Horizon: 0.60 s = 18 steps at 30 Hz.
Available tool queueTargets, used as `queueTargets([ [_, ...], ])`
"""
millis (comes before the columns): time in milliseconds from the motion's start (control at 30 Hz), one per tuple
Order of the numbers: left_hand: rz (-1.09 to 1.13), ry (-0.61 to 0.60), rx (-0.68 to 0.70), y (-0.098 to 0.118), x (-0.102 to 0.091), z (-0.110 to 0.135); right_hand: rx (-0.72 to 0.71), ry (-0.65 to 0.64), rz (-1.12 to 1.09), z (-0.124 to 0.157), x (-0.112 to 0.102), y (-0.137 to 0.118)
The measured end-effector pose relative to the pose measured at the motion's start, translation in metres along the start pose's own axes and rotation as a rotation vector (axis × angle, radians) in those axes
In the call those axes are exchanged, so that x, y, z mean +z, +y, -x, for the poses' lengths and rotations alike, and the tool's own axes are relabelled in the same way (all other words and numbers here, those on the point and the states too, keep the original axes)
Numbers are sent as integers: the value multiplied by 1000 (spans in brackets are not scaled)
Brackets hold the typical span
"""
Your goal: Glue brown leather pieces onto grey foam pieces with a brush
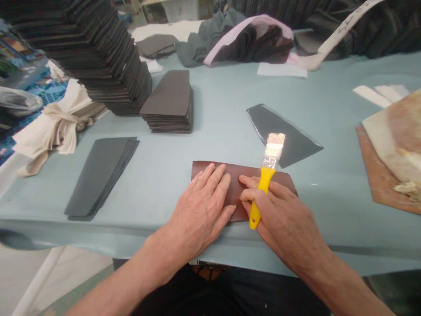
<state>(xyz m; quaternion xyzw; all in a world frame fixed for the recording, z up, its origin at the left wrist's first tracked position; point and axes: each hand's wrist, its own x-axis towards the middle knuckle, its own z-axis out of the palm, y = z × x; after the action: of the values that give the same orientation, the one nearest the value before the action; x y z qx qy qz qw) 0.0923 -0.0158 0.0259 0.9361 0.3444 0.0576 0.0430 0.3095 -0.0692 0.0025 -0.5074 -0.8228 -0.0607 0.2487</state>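
My left hand [205, 208] lies flat with fingers stretched over a reddish-brown leather-like piece [237, 186] near the table's front edge. In my right hand [283, 213] is a paintbrush [264, 180] with a yellow handle, its pale bristles pointing away from me. The fingers of that hand also rest on the brown piece, whose middle shows between both hands. Just beyond the brush lies a dark grey cut piece [292, 136], with a whitish wet-looking band along some of its edges.
A tall stack of dark pieces [108, 61] rises at the back left, beside a shorter stack [169, 98]. Fanned grey pieces [101, 175] lie at left. Cloth strips [62, 123] hang bundled at the far left. A stained board [378, 175] lies at right, with white strips [373, 95] behind.
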Motion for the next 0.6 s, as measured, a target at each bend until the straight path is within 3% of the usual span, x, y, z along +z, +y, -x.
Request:
queueTargets([
  [267,-69,60,-110,-1,9,1,33,57,16,0,3,-2],
  [600,-83,122,-126,-18,14,0,98,43,23,-4,-4,-6],
])
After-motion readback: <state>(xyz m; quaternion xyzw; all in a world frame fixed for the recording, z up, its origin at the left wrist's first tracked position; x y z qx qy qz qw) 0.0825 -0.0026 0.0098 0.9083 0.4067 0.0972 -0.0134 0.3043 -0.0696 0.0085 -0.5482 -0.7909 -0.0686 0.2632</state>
